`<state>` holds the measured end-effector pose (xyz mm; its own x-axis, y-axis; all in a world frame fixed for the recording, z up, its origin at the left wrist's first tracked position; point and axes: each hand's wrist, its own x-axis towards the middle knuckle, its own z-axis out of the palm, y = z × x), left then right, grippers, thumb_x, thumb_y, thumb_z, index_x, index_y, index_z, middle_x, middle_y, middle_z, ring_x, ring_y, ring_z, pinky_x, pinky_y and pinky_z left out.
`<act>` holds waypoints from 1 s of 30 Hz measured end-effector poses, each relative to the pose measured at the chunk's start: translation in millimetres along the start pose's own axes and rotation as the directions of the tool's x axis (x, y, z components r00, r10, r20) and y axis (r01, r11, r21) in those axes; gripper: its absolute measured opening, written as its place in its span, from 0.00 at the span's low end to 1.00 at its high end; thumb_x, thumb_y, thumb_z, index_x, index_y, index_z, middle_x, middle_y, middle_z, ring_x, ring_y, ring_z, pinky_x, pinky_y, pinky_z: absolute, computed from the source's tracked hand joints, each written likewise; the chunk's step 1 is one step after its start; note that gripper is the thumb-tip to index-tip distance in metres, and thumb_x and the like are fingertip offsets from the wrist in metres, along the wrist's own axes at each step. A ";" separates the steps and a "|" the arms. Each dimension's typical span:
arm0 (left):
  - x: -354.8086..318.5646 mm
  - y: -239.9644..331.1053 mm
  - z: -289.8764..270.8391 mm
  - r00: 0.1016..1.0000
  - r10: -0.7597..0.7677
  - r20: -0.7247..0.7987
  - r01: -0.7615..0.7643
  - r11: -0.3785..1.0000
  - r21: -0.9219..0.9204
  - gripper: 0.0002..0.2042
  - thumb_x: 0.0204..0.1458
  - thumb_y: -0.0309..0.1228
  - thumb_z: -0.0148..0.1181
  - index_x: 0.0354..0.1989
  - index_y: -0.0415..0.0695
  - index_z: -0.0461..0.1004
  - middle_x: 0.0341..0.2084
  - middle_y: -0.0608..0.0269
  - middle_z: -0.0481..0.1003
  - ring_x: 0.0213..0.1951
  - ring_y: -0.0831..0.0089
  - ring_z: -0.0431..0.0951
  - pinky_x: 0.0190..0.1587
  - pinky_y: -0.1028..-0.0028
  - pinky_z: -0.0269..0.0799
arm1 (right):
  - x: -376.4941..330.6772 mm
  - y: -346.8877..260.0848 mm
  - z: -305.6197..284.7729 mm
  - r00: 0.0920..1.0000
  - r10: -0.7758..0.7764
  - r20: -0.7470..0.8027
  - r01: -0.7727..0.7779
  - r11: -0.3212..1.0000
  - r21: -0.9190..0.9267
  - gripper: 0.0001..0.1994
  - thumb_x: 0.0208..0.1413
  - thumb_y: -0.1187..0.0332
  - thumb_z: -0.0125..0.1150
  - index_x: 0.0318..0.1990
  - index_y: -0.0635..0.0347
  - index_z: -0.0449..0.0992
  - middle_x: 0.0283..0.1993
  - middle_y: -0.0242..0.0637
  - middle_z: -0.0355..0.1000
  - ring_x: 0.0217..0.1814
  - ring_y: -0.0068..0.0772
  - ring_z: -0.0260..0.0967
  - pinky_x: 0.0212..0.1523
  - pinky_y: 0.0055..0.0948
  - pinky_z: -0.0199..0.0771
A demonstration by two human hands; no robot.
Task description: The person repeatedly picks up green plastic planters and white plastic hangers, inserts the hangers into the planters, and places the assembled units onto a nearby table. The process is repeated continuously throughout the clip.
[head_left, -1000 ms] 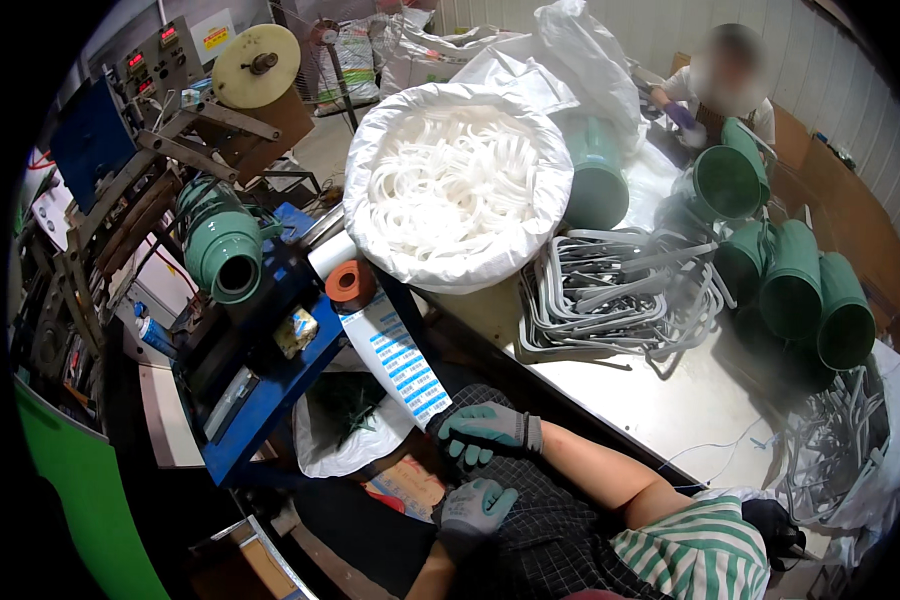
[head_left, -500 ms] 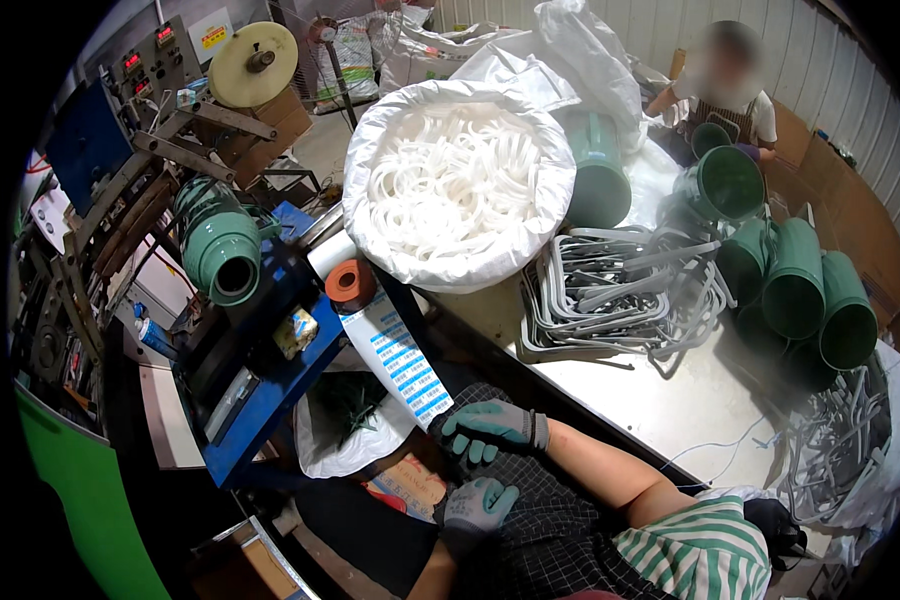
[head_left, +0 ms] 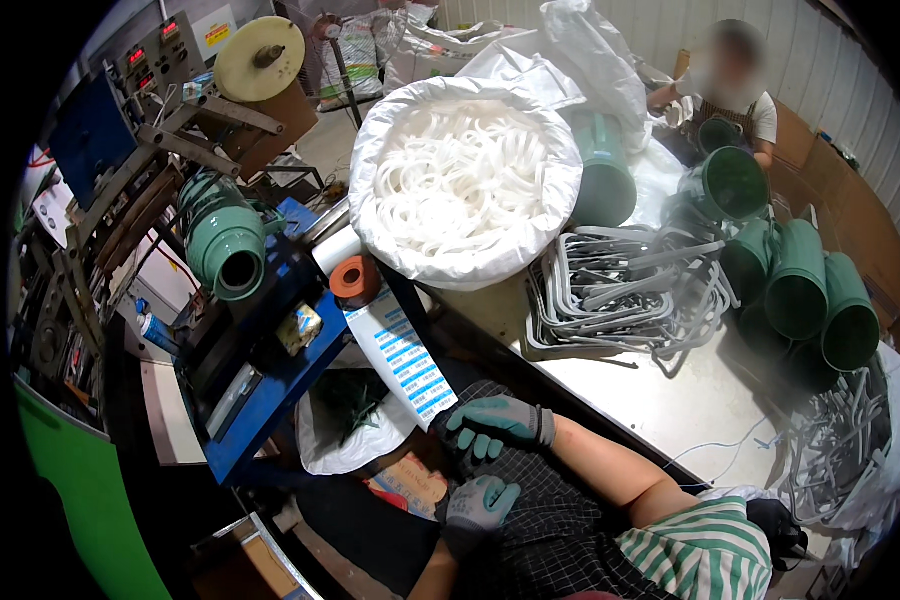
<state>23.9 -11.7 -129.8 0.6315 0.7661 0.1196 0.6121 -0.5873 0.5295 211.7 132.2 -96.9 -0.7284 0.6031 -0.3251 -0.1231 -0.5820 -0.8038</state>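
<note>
Both my hands wear grey work gloves with green fingers and rest over the dark checked apron (head_left: 550,520) on my lap. My right hand (head_left: 505,420) is loosely curled, thumb apart from the bent fingers, and nothing shows between them. It lies beside the lower end of a strip of blue-and-white labels (head_left: 400,360), which hangs from a brown-cored roll (head_left: 354,280). I cannot tell whether the fingertips touch the strip. My left hand (head_left: 482,503) lies closed just below it, fingers folded in, with nothing visible in them.
White rings fill a large sack (head_left: 370,235). Bent grey metal handles (head_left: 610,300) are piled on the white table (head_left: 610,390), near green cylinders (head_left: 795,275). A green cylinder (head_left: 228,255) sits on the blue-framed machine (head_left: 270,410). A co-worker (head_left: 735,100) is at the far right.
My hands keep nearly the same pose; the whole view has shifted slightly. The co-worker's arm near the green cylinders has moved a little.
</note>
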 end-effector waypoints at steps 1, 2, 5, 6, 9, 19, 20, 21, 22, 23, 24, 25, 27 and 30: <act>1.1 1.2 -4.2 1.000 0.013 0.005 -0.013 1.000 -0.004 0.10 0.60 0.29 0.61 0.49 0.53 0.82 0.35 0.58 0.76 0.38 0.55 0.78 0.38 0.57 0.74 | 0.4 0.3 0.2 1.000 -0.001 -0.007 0.001 1.000 -0.001 0.20 0.75 0.53 0.51 0.57 0.57 0.81 0.41 0.32 0.83 0.31 0.21 0.80 0.29 0.18 0.80; 1.5 2.3 -7.2 1.000 0.027 0.009 -0.027 1.000 -0.008 0.12 0.59 0.28 0.62 0.50 0.53 0.82 0.35 0.58 0.76 0.39 0.55 0.78 0.37 0.57 0.74 | 2.3 3.0 -2.3 1.000 0.009 0.011 -0.009 1.000 0.006 0.20 0.75 0.55 0.50 0.58 0.57 0.81 0.42 0.33 0.82 0.32 0.21 0.80 0.29 0.18 0.79; 1.8 4.9 -7.4 1.000 0.004 -0.013 -0.004 1.000 -0.025 0.12 0.60 0.28 0.61 0.51 0.53 0.82 0.35 0.58 0.75 0.39 0.54 0.77 0.38 0.58 0.74 | 5.4 8.7 -9.8 0.999 0.024 0.047 -0.026 0.999 0.042 0.19 0.76 0.57 0.47 0.60 0.58 0.79 0.43 0.33 0.81 0.34 0.21 0.79 0.29 0.18 0.77; 0.4 4.9 -7.2 0.999 0.025 -0.035 -0.025 1.000 -0.011 0.12 0.60 0.28 0.61 0.51 0.53 0.82 0.35 0.58 0.75 0.39 0.55 0.77 0.39 0.58 0.74 | 4.8 7.7 -8.2 0.998 0.023 0.055 -0.027 0.997 0.066 0.19 0.76 0.57 0.47 0.60 0.59 0.79 0.43 0.34 0.81 0.34 0.21 0.78 0.29 0.18 0.77; -1.9 3.9 -6.7 0.995 0.066 -0.072 -0.064 0.998 0.029 0.12 0.59 0.27 0.61 0.50 0.53 0.82 0.35 0.58 0.75 0.39 0.55 0.77 0.39 0.58 0.74 | 1.5 -0.3 0.0 0.999 -0.013 0.039 0.013 1.000 -0.001 0.20 0.76 0.57 0.47 0.60 0.59 0.78 0.44 0.35 0.82 0.34 0.21 0.78 0.29 0.17 0.77; -2.4 -0.4 -3.2 0.996 0.081 -0.045 -0.079 0.996 0.045 0.16 0.54 0.25 0.63 0.52 0.51 0.80 0.33 0.58 0.75 0.37 0.55 0.77 0.36 0.58 0.75 | 2.0 6.3 -2.4 0.998 -0.027 0.056 0.025 0.999 0.042 0.21 0.77 0.56 0.47 0.60 0.61 0.78 0.45 0.37 0.82 0.34 0.22 0.79 0.30 0.18 0.79; -2.4 0.1 -4.4 0.993 0.107 -0.042 -0.104 0.992 0.068 0.16 0.54 0.25 0.63 0.52 0.51 0.80 0.34 0.58 0.76 0.37 0.55 0.77 0.36 0.58 0.75 | 1.6 7.3 -2.9 0.998 -0.037 0.045 0.036 0.999 0.022 0.21 0.77 0.56 0.47 0.60 0.61 0.78 0.45 0.37 0.82 0.34 0.23 0.79 0.30 0.18 0.79; -2.7 1.5 -4.3 0.991 0.112 -0.079 -0.106 0.991 0.082 0.16 0.54 0.25 0.64 0.52 0.51 0.81 0.34 0.58 0.76 0.37 0.55 0.78 0.36 0.58 0.75 | 1.2 8.7 -3.1 0.998 -0.046 0.034 0.046 0.999 0.003 0.21 0.77 0.56 0.47 0.60 0.61 0.78 0.45 0.38 0.82 0.34 0.23 0.79 0.30 0.18 0.79; -2.6 3.4 -3.8 0.986 0.118 -0.116 -0.107 0.990 0.096 0.16 0.55 0.26 0.64 0.52 0.51 0.81 0.34 0.58 0.76 0.37 0.55 0.78 0.36 0.58 0.75 | 0.4 9.4 -3.1 0.998 -0.056 0.024 0.056 0.998 -0.016 0.21 0.77 0.55 0.47 0.60 0.61 0.78 0.45 0.38 0.82 0.34 0.23 0.80 0.30 0.18 0.79; -2.0 5.2 -2.8 0.980 0.123 -0.153 -0.107 0.988 0.110 0.15 0.55 0.26 0.64 0.51 0.52 0.81 0.34 0.58 0.76 0.37 0.56 0.78 0.36 0.58 0.75 | -1.8 8.2 -4.9 0.997 -0.069 0.020 0.069 0.997 -0.021 0.21 0.77 0.55 0.47 0.59 0.61 0.78 0.45 0.38 0.82 0.35 0.23 0.80 0.30 0.19 0.79; -2.0 3.9 -1.9 0.986 0.109 -0.126 -0.098 0.991 0.086 0.14 0.55 0.26 0.65 0.50 0.52 0.82 0.35 0.58 0.76 0.37 0.56 0.78 0.36 0.59 0.76 | -4.0 6.1 -3.6 0.997 -0.077 0.020 0.077 0.997 -0.016 0.21 0.76 0.55 0.47 0.59 0.62 0.78 0.45 0.38 0.82 0.35 0.23 0.80 0.30 0.19 0.79; 2.2 0.4 -0.5 0.990 0.095 -0.100 -0.089 0.994 0.062 0.13 0.55 0.27 0.65 0.50 0.52 0.82 0.35 0.59 0.76 0.38 0.56 0.79 0.36 0.59 0.76 | -5.2 3.4 -3.8 0.996 -0.085 0.020 0.085 0.996 -0.012 0.21 0.76 0.55 0.47 0.59 0.62 0.78 0.45 0.38 0.82 0.35 0.23 0.80 0.30 0.19 0.79; 4.3 5.3 -0.3 0.992 -0.008 -0.126 0.004 1.000 -0.031 0.12 0.56 0.28 0.67 0.48 0.54 0.83 0.36 0.60 0.77 0.39 0.58 0.80 0.36 0.61 0.77 | -4.9 0.5 -8.1 0.999 -0.031 0.006 0.031 0.999 0.012 0.22 0.76 0.54 0.48 0.59 0.62 0.78 0.45 0.38 0.83 0.34 0.23 0.80 0.30 0.19 0.80; 4.2 3.7 -3.3 0.986 0.083 -0.143 -0.068 0.992 0.105 0.09 0.58 0.32 0.66 0.47 0.54 0.83 0.38 0.59 0.78 0.41 0.57 0.80 0.39 0.60 0.77 | -2.8 -2.2 -9.1 0.999 -0.050 0.020 0.050 0.999 -0.008 0.21 0.76 0.54 0.48 0.59 0.60 0.78 0.43 0.35 0.82 0.33 0.23 0.80 0.31 0.20 0.81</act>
<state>27.3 -9.8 -124.5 0.6059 0.7440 0.2817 0.6141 -0.6625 0.4289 220.1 136.7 -98.8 -0.7346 0.6203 -0.2748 -0.1541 -0.5470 -0.8228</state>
